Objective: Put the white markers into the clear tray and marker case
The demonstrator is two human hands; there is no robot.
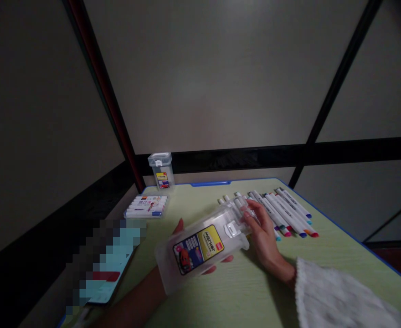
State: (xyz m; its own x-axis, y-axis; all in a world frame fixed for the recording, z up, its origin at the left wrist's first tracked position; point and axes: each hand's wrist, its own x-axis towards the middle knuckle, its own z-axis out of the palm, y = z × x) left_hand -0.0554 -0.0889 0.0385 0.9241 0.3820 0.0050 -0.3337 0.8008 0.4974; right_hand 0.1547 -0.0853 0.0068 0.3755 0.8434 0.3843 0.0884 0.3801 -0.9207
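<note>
A clear plastic marker box (200,248) with a yellow and blue label lies tilted above the green table (241,296). My left hand (187,255) cradles it from below, thumb showing at its far side and fingertips under its near edge. My right hand (264,234) grips the box's lid end near the white latch, fingers curled over the top. Just beyond my right hand a row of several white markers (285,209) with coloured caps lies side by side on the table.
A second clear marker box (161,171) stands upright at the table's back left. A flat pack of markers (146,206) lies in front of it. A blurred-out flat object (105,264) rests at the left edge. Black frame bars cross the grey wall behind.
</note>
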